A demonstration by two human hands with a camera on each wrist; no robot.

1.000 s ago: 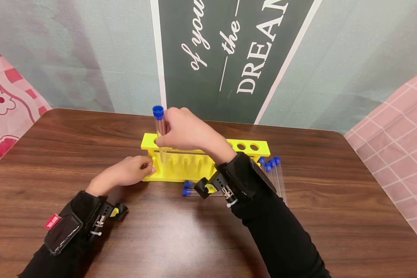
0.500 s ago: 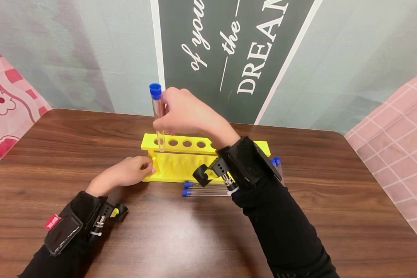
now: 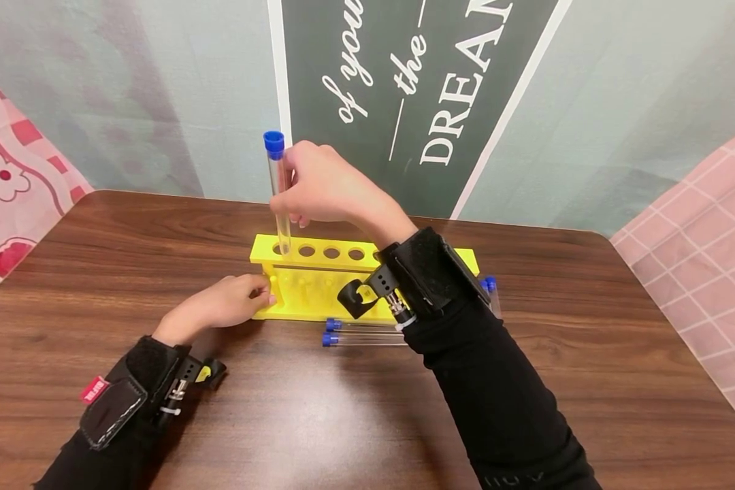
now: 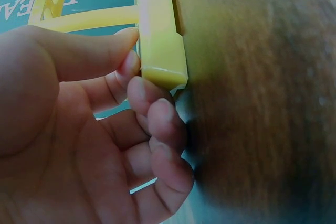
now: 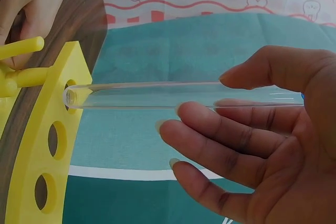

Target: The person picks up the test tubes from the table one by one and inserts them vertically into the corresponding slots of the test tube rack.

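Upright in my right hand (image 3: pixel 331 187) is a clear test tube (image 3: pixel 278 178) with a blue cap, pinched between thumb and fingers. Its rounded lower end is at the leftmost hole of the yellow test tube rack (image 3: pixel 318 261); in the right wrist view the tube (image 5: pixel 157 95) appears just outside that hole. At the rack's left end my left hand (image 3: pixel 235 299) grips the end post near the base. The left wrist view shows the thumb and index finger meeting at the rack's end (image 4: pixel 163 30), the other fingers curled by its corner.
In front of the rack lie test tubes (image 3: pixel 367 341) with blue caps (image 3: pixel 329 339) pointing left. More blue-capped tubes (image 3: pixel 493 299) lie at its right end, partly hidden by my right forearm. Hanging cloths stand behind the brown wooden table (image 3: pixel 269 415).
My right hand has lifted the test tube; its lower end rose from below the rack's top bar to the level of the leftmost hole. My left hand has stayed on the rack.
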